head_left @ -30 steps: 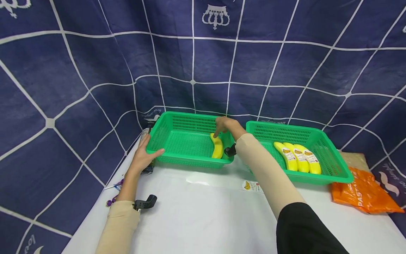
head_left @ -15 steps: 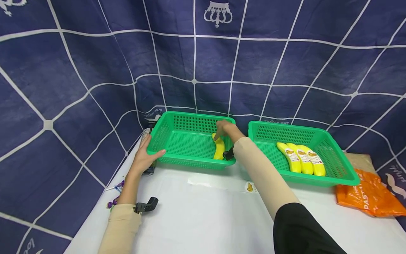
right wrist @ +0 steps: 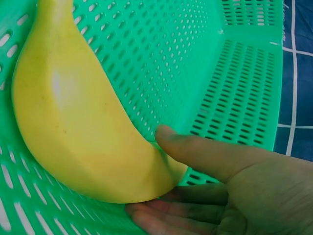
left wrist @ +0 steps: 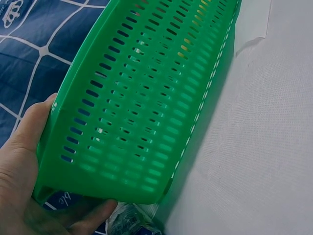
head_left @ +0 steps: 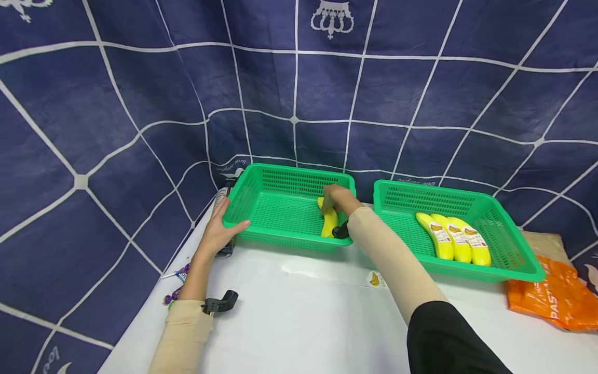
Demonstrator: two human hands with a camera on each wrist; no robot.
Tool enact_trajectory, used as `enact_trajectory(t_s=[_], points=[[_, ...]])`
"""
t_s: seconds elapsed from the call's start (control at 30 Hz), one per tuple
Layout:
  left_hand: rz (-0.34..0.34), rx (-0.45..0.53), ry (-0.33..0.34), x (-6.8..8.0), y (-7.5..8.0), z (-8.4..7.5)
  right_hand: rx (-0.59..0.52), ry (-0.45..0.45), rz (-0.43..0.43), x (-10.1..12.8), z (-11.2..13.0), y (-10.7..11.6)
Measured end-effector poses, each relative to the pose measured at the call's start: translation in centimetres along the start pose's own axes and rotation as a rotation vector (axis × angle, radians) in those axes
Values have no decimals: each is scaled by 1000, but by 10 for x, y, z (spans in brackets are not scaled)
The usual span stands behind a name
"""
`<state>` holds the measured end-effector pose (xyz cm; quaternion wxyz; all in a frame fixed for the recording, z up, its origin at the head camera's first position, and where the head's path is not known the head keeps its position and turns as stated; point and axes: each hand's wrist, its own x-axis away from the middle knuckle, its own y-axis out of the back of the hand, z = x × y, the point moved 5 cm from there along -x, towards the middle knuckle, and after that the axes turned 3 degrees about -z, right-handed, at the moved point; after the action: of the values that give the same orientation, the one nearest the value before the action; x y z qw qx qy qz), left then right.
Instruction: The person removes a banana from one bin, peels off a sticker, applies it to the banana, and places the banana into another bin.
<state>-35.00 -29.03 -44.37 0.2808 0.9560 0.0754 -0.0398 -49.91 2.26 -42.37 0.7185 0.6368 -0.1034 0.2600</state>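
Note:
In the head view, a green plastic basket (head_left: 280, 210) stands at the back left. My left hand (head_left: 216, 231) holds its left end; in the left wrist view the thumb and fingers (left wrist: 98, 215) lie on different sides of the basket's corner. Inside, against the right wall, lies a single yellow banana (head_left: 329, 223). Over its far end is my right hand (head_left: 339, 198). The right wrist view has the thumb on one side of the banana (right wrist: 83, 122) and fingers (right wrist: 171, 210) under its end, pinching it. No label shows on the visible side.
A second green basket (head_left: 397, 234) on the right holds several labelled bananas (head_left: 460, 241). Beside it lies an orange pasta bag (head_left: 551, 296). A strip with a banana sticker (head_left: 375, 279) is on the white table (head_left: 289, 322). Purple-wrapped sweets (head_left: 174, 297) lie at the left edge.
My right hand has come down and closer in around the banana's far end. My left hand stays at the basket. The head view has shifted slightly, so everything sits further right.

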Motion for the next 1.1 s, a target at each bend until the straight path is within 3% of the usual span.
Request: enact_trajectory(t_s=[0.3,0.57,0.93,1.1], points=[[-4,13,-3,-1,-1,-2,1,-13,-28,-3,-1,-2],[-5,3,15,0,-1,-1,-109,-55,-69,-4,-2,-2],[-5,0,26,0,-2,-1,-125,-49,-114,-5,-1,7],[-4,4,33,0,-1,-2,-72,-15,-153,4,1,20]])
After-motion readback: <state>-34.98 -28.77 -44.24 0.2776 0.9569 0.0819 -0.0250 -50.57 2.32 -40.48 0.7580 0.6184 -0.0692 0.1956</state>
